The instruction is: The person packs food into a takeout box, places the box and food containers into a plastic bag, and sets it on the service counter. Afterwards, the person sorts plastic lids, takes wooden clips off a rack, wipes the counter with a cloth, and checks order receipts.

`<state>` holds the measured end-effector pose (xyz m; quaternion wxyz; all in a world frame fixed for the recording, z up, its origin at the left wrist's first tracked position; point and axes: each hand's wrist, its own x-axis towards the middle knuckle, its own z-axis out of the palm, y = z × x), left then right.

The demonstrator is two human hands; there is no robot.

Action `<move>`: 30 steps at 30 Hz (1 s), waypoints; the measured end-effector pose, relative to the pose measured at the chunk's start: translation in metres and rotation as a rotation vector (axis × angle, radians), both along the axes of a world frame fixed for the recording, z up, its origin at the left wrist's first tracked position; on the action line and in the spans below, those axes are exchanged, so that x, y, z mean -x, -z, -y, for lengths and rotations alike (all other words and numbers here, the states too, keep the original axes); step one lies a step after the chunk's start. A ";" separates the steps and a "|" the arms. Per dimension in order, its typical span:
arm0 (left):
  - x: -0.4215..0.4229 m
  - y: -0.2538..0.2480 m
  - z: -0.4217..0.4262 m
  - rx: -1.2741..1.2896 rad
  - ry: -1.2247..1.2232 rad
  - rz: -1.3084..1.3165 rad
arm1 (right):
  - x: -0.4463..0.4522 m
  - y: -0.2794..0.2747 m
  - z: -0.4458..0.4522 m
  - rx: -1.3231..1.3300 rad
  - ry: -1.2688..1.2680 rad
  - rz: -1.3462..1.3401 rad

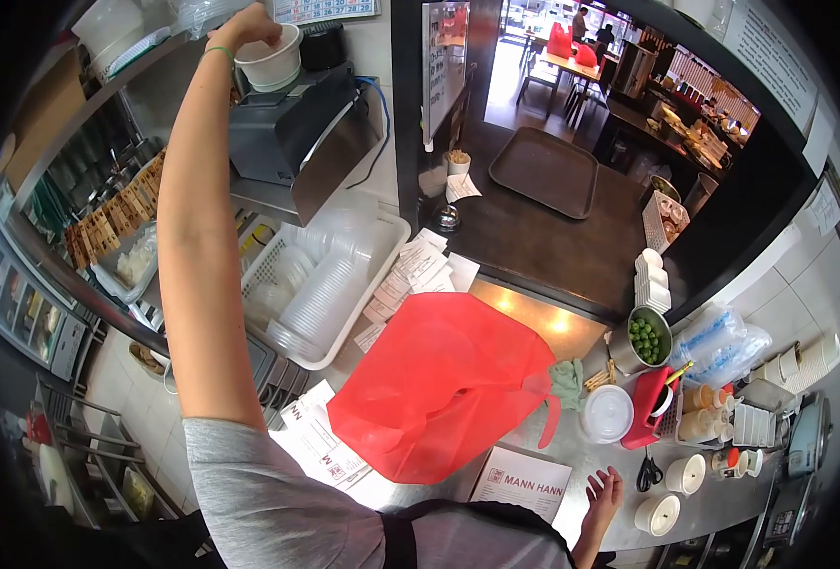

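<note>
My left arm is stretched up to the top left, where my left hand [249,26] dips over the rim of a white tub [270,64]. Its fingertips are hidden inside the tub, so what they touch does not show. The tub stands on a dark grey printer [283,123]. Low on the right, my right hand [605,493] hangs by the counter's edge, fingers loosely bent and apart, holding nothing. Left of it lies a stack of printed menus [520,484]. A red plastic bag [439,379] lies on the counter in front of my body.
A white basket [396,248] holds clear plastic containers beside paper receipts [418,270]. A dark tray [545,171] lies on the pass-through ledge. To the right are a pot of green limes [645,343], a round plastic lid [607,413], black scissors [648,469] and lidded tubs [658,514].
</note>
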<state>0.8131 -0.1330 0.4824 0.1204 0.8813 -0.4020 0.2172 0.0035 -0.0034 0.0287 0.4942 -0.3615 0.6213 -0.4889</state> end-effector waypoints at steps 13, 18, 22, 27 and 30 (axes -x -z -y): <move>-0.001 0.011 -0.004 0.574 0.150 0.293 | 0.000 -0.003 -0.002 0.008 -0.010 -0.005; 0.003 -0.008 -0.003 0.943 0.566 -0.212 | 0.000 -0.008 0.002 -0.003 -0.013 -0.044; 0.212 0.015 -0.039 0.598 1.150 -0.454 | -0.041 -0.085 0.031 0.441 -0.236 -0.154; 0.433 0.169 -0.115 -0.055 1.594 -0.831 | -0.125 -0.191 0.028 0.852 -0.851 0.048; 0.479 0.224 -0.159 -0.075 1.683 -0.765 | -0.123 -0.188 0.017 0.741 -1.020 0.146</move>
